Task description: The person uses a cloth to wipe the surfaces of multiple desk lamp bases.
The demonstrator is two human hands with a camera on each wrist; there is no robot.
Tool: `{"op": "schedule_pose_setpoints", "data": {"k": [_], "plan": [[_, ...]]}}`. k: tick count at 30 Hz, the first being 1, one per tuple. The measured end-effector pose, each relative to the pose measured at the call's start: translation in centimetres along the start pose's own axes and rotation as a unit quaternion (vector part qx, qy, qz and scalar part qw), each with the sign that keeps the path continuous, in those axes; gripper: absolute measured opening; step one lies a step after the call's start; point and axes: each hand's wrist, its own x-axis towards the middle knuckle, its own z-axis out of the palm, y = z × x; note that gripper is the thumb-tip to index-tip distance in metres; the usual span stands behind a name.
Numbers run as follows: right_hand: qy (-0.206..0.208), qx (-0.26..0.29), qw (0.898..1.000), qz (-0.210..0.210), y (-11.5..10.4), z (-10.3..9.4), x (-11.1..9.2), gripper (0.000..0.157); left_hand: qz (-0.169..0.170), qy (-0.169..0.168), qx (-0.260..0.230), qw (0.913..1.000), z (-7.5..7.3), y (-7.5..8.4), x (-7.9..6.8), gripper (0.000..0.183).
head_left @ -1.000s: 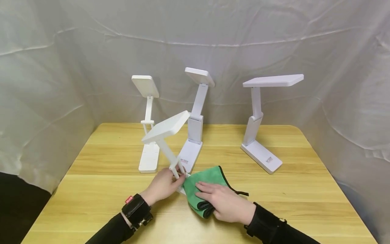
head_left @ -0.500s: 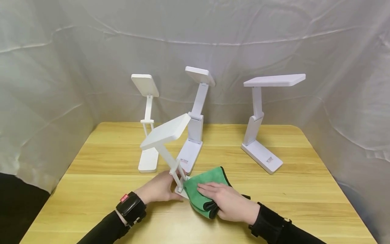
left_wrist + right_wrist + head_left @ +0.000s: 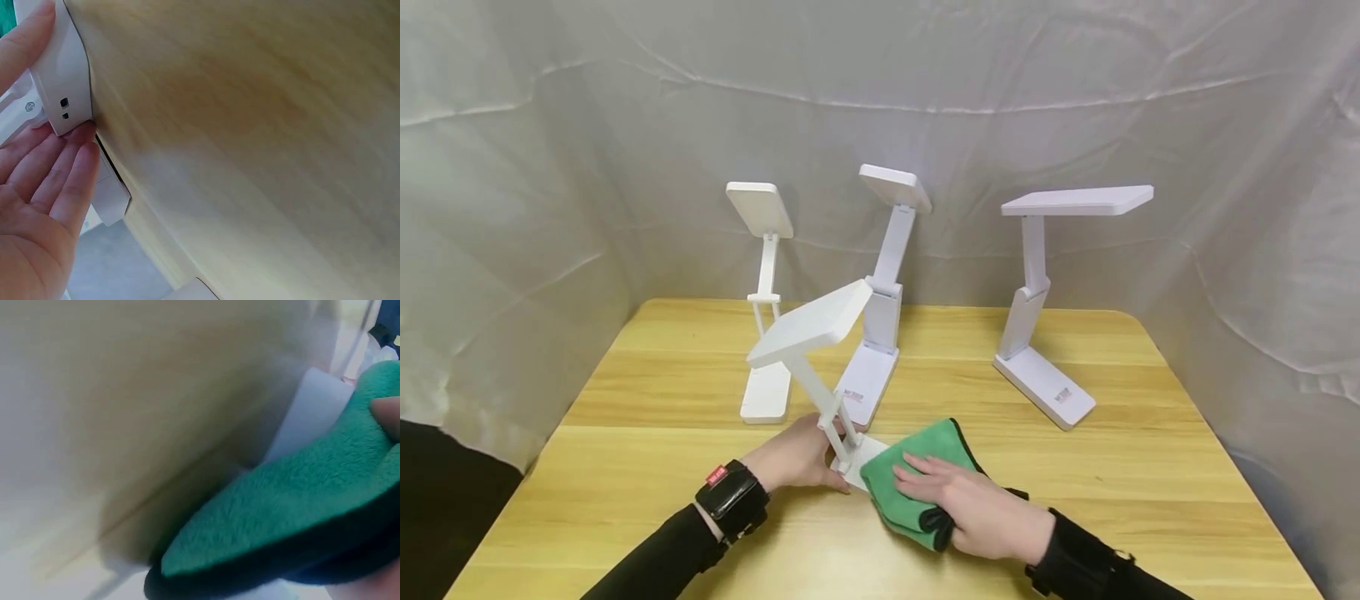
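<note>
A white folding desk lamp (image 3: 811, 323) stands near the table's front middle, its head raised over its base. My left hand (image 3: 797, 454) grips the hinge end of the base. In the left wrist view, the thumb presses one side of the lamp base (image 3: 62, 69) and the fingers reach around the opposite side. My right hand (image 3: 973, 504) holds a folded green cloth (image 3: 917, 454) with black edging, fingers laid over it. The cloth covers the right end of the base. Soft pile shows on the cloth (image 3: 281, 500) in the right wrist view.
Three more white desk lamps stand behind: a left lamp (image 3: 765, 392), a middle lamp (image 3: 882, 321) close behind the held one, and a right lamp (image 3: 1045, 387). The wooden table (image 3: 1150, 500) is backed by grey sheeting (image 3: 955, 50).
The right hand and cloth have slid rightward and toward the front, uncovering more of the lamp base. The left hand has shifted its grip around the base's end.
</note>
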Motion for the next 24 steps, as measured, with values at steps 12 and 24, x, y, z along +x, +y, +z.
{"op": "schedule_pose_setpoints", "data": {"k": [12,24], "plan": [[0.029,-0.047,0.998,0.012,-0.3,0.6,3.2,0.072,-0.016,-0.010,0.007,0.9998,0.0,0.3,0.5,0.059],[0.022,-0.052,0.997,0.048,0.0,0.0,0.3,0.075,-0.039,0.035,-0.002,0.9986,0.8,1.1,0.3,0.077]]}}
